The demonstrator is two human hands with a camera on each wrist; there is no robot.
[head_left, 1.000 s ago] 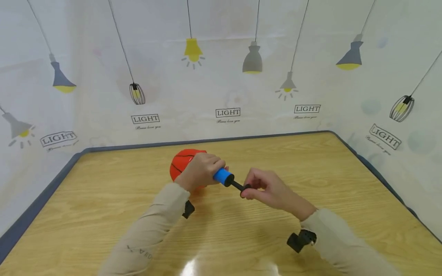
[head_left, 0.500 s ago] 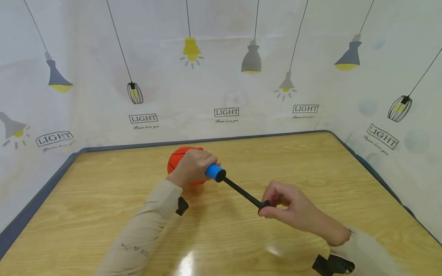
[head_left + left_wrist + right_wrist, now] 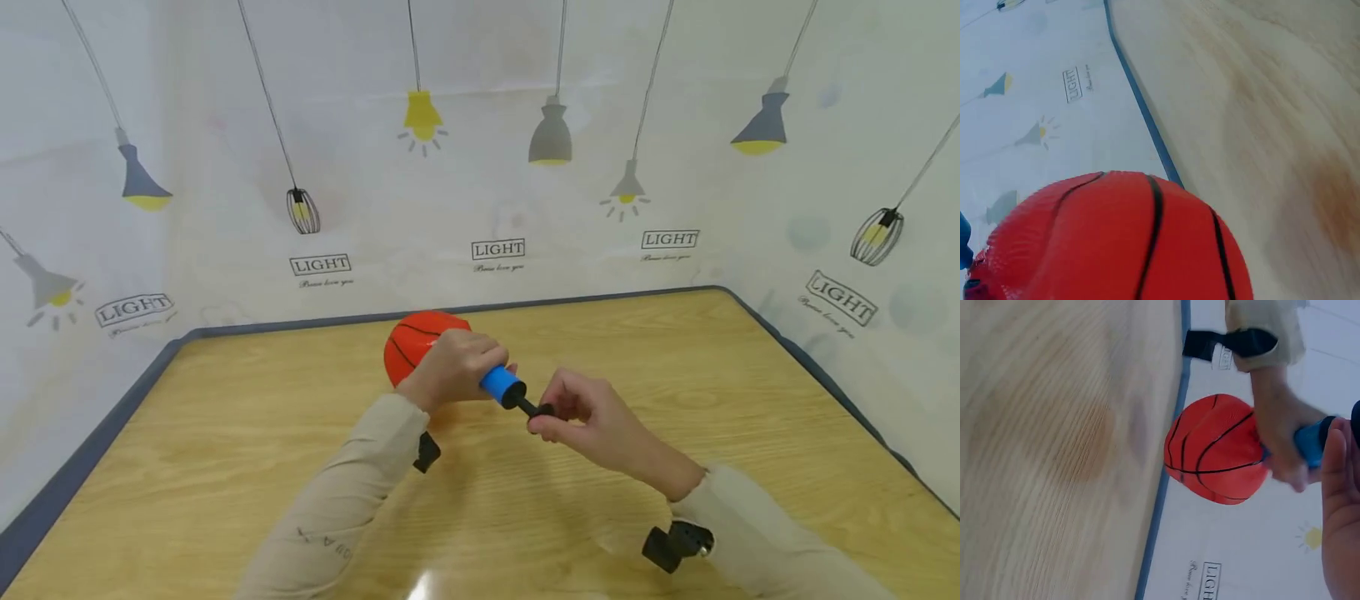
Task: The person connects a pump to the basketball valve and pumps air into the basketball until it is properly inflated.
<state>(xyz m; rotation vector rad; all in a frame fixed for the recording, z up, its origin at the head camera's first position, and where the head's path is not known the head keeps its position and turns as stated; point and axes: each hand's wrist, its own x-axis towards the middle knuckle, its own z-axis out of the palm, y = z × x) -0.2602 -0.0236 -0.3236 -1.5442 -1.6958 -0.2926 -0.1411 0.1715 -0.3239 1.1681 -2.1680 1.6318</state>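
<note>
My left hand [image 3: 457,367] grips the blue barrel of a hand pump [image 3: 501,385]. My right hand [image 3: 600,421] pinches the black handle [image 3: 542,412] at the end of its rod, and only a short length of rod shows. Beyond the left hand is a red ball [image 3: 408,346] with black basketball lines. In the right wrist view the ball [image 3: 1213,450] hangs at the pump's far end, clear of the tabletop, its skin slightly uneven. Close up in the left wrist view, the ball [image 3: 1110,244] looks creased near its left end. The left hand hides where pump and ball meet.
A wood-grain table [image 3: 262,467] lies beneath both hands. White sheeting [image 3: 375,183] printed with lamps stands behind it and at both sides, with a dark blue band [image 3: 247,327] along the table's edge. Black wrist cameras [image 3: 675,546] sit at the cuffs.
The right hand first drew the pump's rod far out toward the lower right, then pushed it most of the way back in. The left hand kept its grip throughout.
</note>
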